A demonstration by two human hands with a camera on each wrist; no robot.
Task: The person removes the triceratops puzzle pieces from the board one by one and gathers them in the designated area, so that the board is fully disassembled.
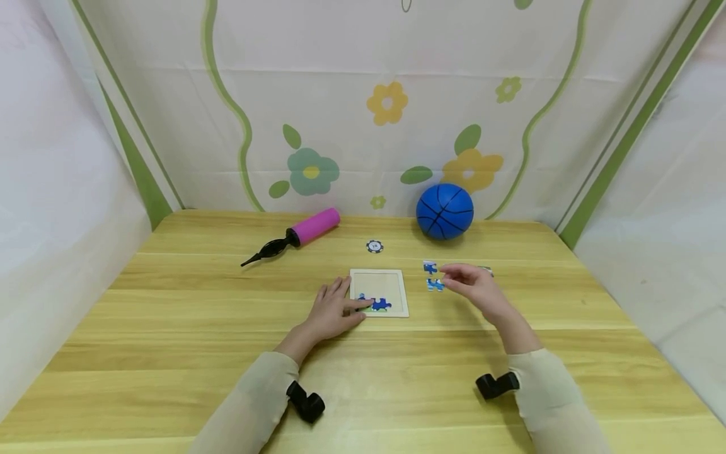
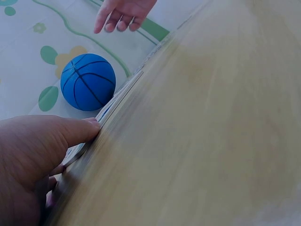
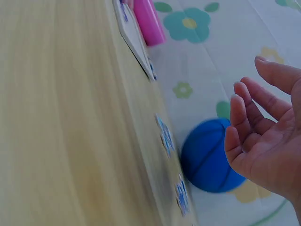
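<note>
A square puzzle tray [image 1: 400, 294] lies on the table, with a few joined blue and green jigsaw pieces [image 1: 381, 304] along its near side. My left hand [image 1: 331, 313] rests at the tray's left side, index finger extended onto those pieces and thumb by the near edge. To the tray's right, my right hand [image 1: 479, 291] hovers beside two loose jigsaw pieces, one farther back [image 1: 430, 268] and one nearer [image 1: 435, 285]. The right wrist view shows the right hand [image 3: 268, 127] raised off the table, fingers loosely bent and nothing between them.
Another puzzle piece [image 1: 486, 271] shows partly behind the right hand. A blue ball [image 1: 445, 212] sits at the back right. A pink and black hand pump [image 1: 312, 228] lies at the back left, and a round chip [image 1: 374, 246] lies behind the tray. A flowered curtain [image 1: 351, 126] borders the table.
</note>
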